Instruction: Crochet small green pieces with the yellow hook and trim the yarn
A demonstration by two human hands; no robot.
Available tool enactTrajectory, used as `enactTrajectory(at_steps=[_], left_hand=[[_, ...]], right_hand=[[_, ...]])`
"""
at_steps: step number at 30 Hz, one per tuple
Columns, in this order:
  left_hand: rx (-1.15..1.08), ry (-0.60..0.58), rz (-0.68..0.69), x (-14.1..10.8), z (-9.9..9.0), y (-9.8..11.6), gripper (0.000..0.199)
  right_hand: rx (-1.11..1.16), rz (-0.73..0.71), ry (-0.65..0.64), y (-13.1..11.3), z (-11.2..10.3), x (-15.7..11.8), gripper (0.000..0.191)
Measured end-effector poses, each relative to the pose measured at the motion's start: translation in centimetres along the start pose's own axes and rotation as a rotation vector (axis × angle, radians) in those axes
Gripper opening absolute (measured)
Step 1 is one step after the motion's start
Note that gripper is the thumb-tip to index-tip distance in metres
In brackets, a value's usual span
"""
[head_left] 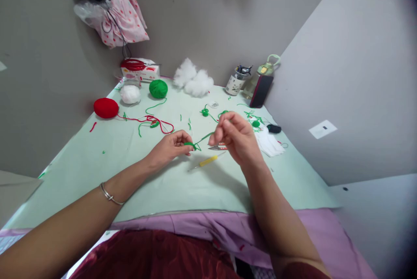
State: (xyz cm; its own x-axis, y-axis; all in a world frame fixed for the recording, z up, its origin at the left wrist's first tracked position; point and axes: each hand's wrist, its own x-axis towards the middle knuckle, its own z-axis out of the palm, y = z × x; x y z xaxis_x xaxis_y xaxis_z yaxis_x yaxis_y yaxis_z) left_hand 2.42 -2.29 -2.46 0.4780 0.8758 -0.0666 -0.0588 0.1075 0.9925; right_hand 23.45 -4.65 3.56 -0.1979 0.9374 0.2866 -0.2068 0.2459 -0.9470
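My left hand (172, 146) pinches a small green yarn piece (194, 145) between thumb and fingers, above the table. A strand of green yarn (206, 136) runs taut from that piece up to my right hand (235, 135). The right hand is raised, its fingers closed on the strand; whether a needle is among them I cannot tell. Below the hands lies a crochet hook with a yellow handle (208, 161). Thread snips (216, 147) rest just behind it, partly covered by my right hand.
Red (106, 108), white (130, 94) and green (158, 89) yarn balls sit at the left back. White stuffing (193, 80), a pen holder (235, 82), a bottle (265, 68) and a phone (261, 91) stand along the back. Tissue (269, 142) and green scraps lie right.
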Motion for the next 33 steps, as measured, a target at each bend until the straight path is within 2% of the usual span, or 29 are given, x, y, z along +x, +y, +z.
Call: enactTrajectory(at_steps=[4,7,10,14,17,20,25,33], left_hand=[[0.023,-0.017,-0.005,0.1,-0.1,0.0,0.025],[0.022,-0.019,0.003,0.0,-0.3,0.2,0.026],[0.014,-0.027,0.012,-0.1,-0.4,0.3,0.025],[0.012,-0.057,0.024,-0.3,-0.6,0.5,0.024],[0.005,-0.078,0.035,-0.4,-0.6,0.7,0.022],[-0.008,-0.088,0.047,-0.5,-0.6,0.7,0.02],[-0.012,-0.101,0.054,-0.4,-0.7,0.6,0.02],[0.0,-0.094,0.048,-0.5,-0.5,0.9,0.018]], right_hand=[[0.082,-0.272,0.334,-1.0,-2.5,0.9,0.025],[0.048,-0.307,0.413,-1.0,-3.9,1.3,0.021],[-0.112,-0.24,0.329,-0.6,-4.0,1.2,0.014],[-0.488,-0.188,0.133,0.0,-3.2,0.8,0.006],[-0.706,-0.187,-0.046,0.5,-2.6,0.4,0.005],[-0.823,-0.196,-0.151,0.8,-2.3,0.3,0.009],[-0.91,-0.205,-0.233,0.7,-2.2,0.2,0.013],[-0.978,-0.188,-0.271,0.7,-2.0,0.2,0.011]])
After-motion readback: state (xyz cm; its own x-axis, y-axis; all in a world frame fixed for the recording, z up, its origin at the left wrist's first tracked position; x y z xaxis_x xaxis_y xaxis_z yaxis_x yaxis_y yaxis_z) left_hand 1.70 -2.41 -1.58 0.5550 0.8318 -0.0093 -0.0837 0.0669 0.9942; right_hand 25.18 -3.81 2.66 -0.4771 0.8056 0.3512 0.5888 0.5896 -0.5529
